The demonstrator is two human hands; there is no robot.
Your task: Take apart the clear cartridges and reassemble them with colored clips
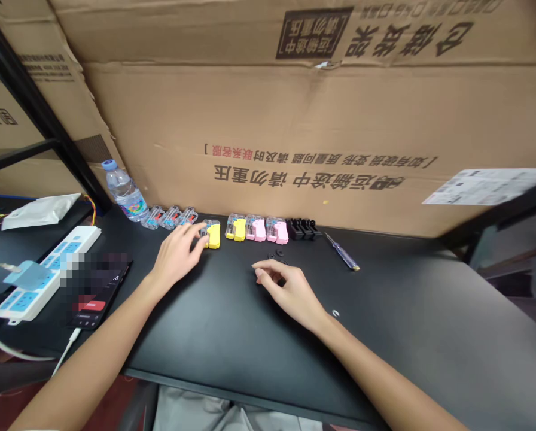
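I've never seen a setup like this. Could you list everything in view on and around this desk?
desk: one, black, across the view
cardboard carton: one, brown, behind the desk
water bottle: one, clear, back left
clear plastic cartridges: three, clear, back row
yellow-capped cartridges: two, yellow, back row
pink-capped cartridges: two, pink, back row
black parts: several, black, back row
screwdriver: one, blue handle, right of the row
power strip: one, white, left
phone: one, black, left
black rings: a few, black, by the right hand
left hand: one, touching a yellow-capped cartridge
right hand: one, resting on the desk
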